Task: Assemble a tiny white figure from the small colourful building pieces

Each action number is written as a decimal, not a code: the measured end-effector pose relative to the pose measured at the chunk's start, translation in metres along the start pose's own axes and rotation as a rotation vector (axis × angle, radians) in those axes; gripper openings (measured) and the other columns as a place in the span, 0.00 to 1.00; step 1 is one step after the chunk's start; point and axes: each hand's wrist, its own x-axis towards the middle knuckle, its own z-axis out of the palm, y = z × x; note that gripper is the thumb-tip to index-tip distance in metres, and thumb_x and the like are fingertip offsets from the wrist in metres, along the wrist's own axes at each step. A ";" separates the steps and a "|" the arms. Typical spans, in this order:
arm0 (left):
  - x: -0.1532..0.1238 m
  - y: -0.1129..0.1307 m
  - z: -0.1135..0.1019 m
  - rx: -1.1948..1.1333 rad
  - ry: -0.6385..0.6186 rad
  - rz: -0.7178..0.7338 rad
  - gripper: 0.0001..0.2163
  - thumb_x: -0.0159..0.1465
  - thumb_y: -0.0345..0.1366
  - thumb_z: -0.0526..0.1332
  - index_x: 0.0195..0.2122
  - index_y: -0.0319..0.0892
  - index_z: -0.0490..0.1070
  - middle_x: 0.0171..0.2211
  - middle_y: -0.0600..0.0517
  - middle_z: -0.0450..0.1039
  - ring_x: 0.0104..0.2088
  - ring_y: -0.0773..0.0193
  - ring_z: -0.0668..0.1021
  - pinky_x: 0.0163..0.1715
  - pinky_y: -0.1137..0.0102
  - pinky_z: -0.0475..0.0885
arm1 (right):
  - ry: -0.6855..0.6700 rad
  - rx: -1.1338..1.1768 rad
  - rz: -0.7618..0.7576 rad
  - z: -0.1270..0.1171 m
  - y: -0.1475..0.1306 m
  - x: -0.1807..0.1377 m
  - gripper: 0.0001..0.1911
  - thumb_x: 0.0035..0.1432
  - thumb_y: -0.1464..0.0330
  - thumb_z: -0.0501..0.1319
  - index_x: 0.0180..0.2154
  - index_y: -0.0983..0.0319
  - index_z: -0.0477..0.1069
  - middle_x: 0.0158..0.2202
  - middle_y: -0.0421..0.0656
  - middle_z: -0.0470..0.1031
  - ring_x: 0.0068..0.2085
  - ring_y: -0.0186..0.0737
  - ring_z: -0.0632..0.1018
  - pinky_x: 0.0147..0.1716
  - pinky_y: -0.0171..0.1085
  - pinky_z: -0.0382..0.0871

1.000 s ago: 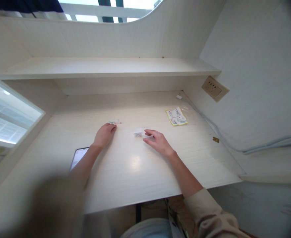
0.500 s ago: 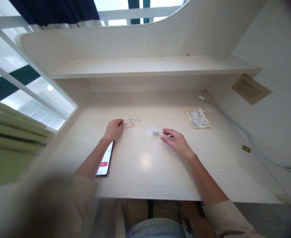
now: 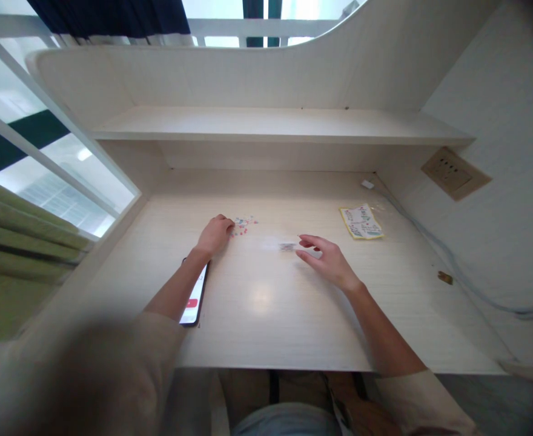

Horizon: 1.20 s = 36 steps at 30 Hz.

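Observation:
On the desk, my left hand point(image 3: 217, 235) reaches to the near-left edge of a scatter of tiny pink, blue and white bead-like pieces point(image 3: 244, 225). Its fingers are curled together and pointing down; whatever may be between them is hidden. My right hand point(image 3: 324, 257) hovers right of centre, thumb and fingers apart in a loose C shape, with nothing visible between them. Just left of its fingertips lies a small pale, see-through item with greyish marks point(image 3: 287, 247), too small to name. A phone point(image 3: 194, 300) with a lit screen lies partly under my left forearm.
A yellow-edged printed card point(image 3: 361, 221) lies at the right of the desk point(image 3: 266, 327). Behind it are a small white piece point(image 3: 367, 184) and a grey cable point(image 3: 448, 245) along the wall. A shelf point(image 3: 284, 124) spans the back, and a socket plate point(image 3: 456, 173) sits on the right wall.
My left hand has shifted slightly right, over the near-left edge of the small pieces. My right hand keeps nearly the same place and shape. The view has tilted a little.

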 end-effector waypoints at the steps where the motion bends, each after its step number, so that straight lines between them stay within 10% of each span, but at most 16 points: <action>1: 0.000 0.000 0.000 0.007 -0.003 -0.005 0.15 0.65 0.32 0.51 0.41 0.39 0.78 0.42 0.43 0.75 0.43 0.56 0.76 0.48 0.66 0.69 | 0.001 0.000 -0.001 0.000 0.000 0.000 0.21 0.58 0.61 0.63 0.53 0.59 0.71 0.45 0.47 0.78 0.45 0.43 0.79 0.48 0.44 0.72; 23: -0.009 0.004 -0.009 -0.043 0.022 -0.129 0.12 0.62 0.33 0.54 0.39 0.42 0.78 0.40 0.43 0.78 0.42 0.52 0.78 0.43 0.64 0.70 | -0.005 0.007 -0.011 0.001 -0.003 -0.004 0.21 0.58 0.61 0.62 0.52 0.59 0.71 0.46 0.47 0.78 0.45 0.43 0.79 0.46 0.43 0.74; 36: -0.013 0.010 -0.011 -0.631 0.241 -0.277 0.13 0.59 0.41 0.60 0.39 0.38 0.77 0.36 0.46 0.80 0.35 0.60 0.80 0.38 0.69 0.73 | -0.005 0.027 -0.023 0.005 -0.005 -0.007 0.20 0.58 0.61 0.62 0.51 0.60 0.72 0.44 0.47 0.79 0.44 0.43 0.79 0.45 0.42 0.73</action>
